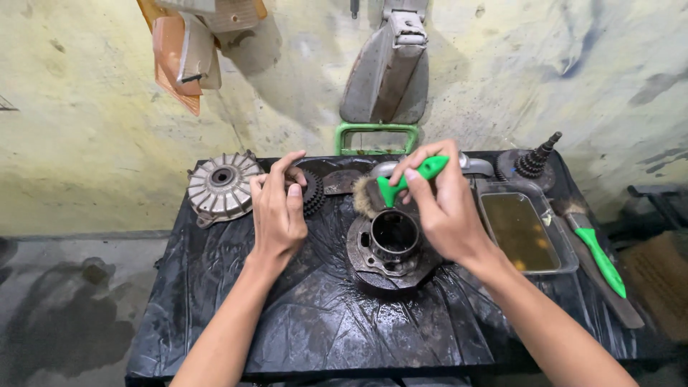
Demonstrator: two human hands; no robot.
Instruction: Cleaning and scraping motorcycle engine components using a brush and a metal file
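On the low table (215, 315), draped in crumpled black plastic sheeting (322, 322) and pushed against a stained yellowish wall (86, 107), greasy engine parts lie spread out. Near the middle sits a round metal housing (390, 247) with a hollow centre, dark with oil. At the back left rests a finned, pale metal drum (221, 188); just right of it lies a dark toothed gear (312, 193). To the right stands a clear tray (522, 228) holding brownish liquid, and beside it a second green-handled brush (598, 258) lies flat. A stepped gear shaft (536, 159) stands at the back right corner.

The right hand (441, 208) is closed around a green-handled brush (401, 183), its bristles just above the housing's rim. The left hand (278, 211) curls its fingers on the gear's edge.
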